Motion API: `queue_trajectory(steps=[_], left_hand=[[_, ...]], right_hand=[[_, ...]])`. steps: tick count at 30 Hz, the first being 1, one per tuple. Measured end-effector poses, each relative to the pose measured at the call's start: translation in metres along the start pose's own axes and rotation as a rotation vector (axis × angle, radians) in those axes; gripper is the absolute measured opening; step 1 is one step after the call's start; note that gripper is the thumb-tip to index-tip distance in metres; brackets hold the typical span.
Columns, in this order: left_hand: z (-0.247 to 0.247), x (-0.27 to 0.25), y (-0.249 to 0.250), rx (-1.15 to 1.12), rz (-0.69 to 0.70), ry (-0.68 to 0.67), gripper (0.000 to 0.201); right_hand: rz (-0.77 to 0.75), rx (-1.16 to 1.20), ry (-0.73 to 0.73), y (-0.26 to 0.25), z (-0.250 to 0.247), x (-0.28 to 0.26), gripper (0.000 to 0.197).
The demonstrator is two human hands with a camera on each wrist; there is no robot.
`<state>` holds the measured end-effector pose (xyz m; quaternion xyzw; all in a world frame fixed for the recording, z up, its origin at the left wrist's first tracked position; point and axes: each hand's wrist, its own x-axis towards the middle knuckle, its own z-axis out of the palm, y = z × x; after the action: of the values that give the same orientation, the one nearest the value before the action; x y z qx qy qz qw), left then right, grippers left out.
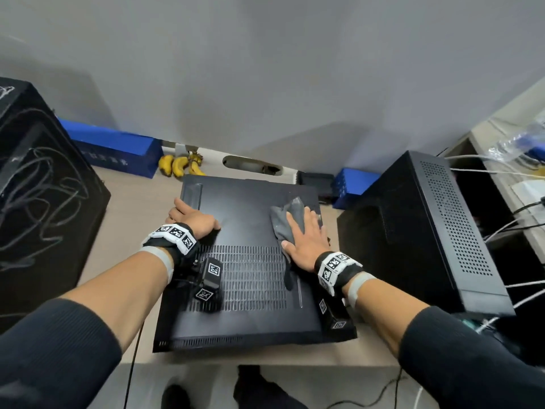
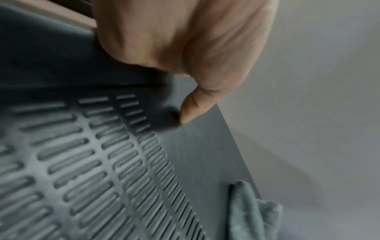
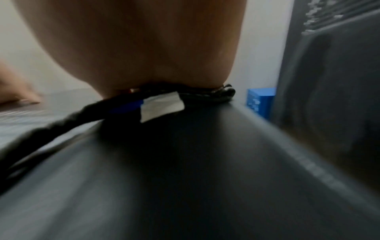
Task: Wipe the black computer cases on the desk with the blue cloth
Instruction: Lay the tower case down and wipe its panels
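Note:
A flat black computer case [image 1: 244, 278] lies on the desk in front of me, its slotted vent [image 2: 86, 162] facing up. My right hand [image 1: 306, 234] lies flat with straight fingers on the grey-blue cloth [image 1: 287, 219], pressing it onto the case's far right part. In the right wrist view the palm [image 3: 133, 40] sits on the cloth, whose white tag [image 3: 162, 105] sticks out. My left hand [image 1: 194, 219] holds the case's left edge, fingers curled over the side, thumb [image 2: 193, 108] on the top panel. An upright black case [image 1: 418, 231] stands to the right.
A larger black case [image 1: 38, 187] with dust scribbles stands at the left. Bananas [image 1: 180, 166] and two blue boxes [image 1: 118, 149] [image 1: 351, 187] lie along the wall. White cables [image 1: 501, 231] trail at the right. The desk's front edge [image 1: 265, 358] is close below the flat case.

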<state>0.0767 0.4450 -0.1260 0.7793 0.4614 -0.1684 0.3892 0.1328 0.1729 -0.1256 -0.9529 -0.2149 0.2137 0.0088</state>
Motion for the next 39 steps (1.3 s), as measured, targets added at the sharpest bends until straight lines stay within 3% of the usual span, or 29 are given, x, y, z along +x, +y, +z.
queue_trajectory(steps=[4, 9, 11, 13, 15, 17, 19, 21, 24, 28, 35, 39], left_hand=[[-0.021, 0.000, -0.013, -0.228, 0.049, -0.150, 0.111], [-0.023, -0.023, -0.039, -0.281, 0.233, 0.023, 0.095], [-0.024, -0.034, -0.046, -0.243, 0.290, 0.078, 0.078], [-0.023, -0.040, -0.054, -0.140, 0.336, 0.124, 0.070], [-0.019, -0.056, -0.055, -0.049, 0.362, 0.130, 0.075], [-0.009, -0.071, -0.050, 0.032, 0.358, 0.144, 0.094], [0.004, -0.084, -0.044, 0.179, 0.347, 0.130, 0.113], [0.016, -0.087, -0.041, 0.283, 0.280, 0.026, 0.126], [0.033, -0.080, -0.036, 0.346, 0.151, -0.037, 0.136], [0.039, -0.062, -0.017, 0.359, 0.096, 0.053, 0.119], [0.020, -0.007, 0.042, 0.340, 0.142, 0.053, 0.093], [0.013, -0.001, 0.032, 0.406, 0.196, 0.058, 0.080]], right_hand=[[-0.255, -0.087, -0.032, -0.078, 0.016, -0.010, 0.076], [-0.400, -0.142, -0.074, -0.173, 0.016, 0.013, 0.075], [-0.419, -0.088, -0.144, -0.187, 0.008, 0.015, 0.073], [-0.441, 0.122, -0.213, -0.181, -0.007, 0.010, 0.063], [-0.437, 0.324, -0.140, -0.152, -0.021, 0.006, 0.050], [-0.372, 0.393, 0.067, -0.107, -0.029, 0.007, 0.046], [-0.186, 0.332, 0.211, -0.059, -0.032, 0.013, 0.052], [0.088, 0.300, 0.224, -0.021, -0.033, 0.019, 0.066], [0.401, 0.411, 0.105, 0.014, -0.031, 0.024, 0.083], [0.428, 0.576, 0.018, 0.025, -0.012, 0.038, 0.092], [0.458, 0.618, 0.003, 0.032, -0.004, 0.048, 0.094], [0.459, 0.586, -0.012, 0.030, -0.005, 0.048, 0.095]])
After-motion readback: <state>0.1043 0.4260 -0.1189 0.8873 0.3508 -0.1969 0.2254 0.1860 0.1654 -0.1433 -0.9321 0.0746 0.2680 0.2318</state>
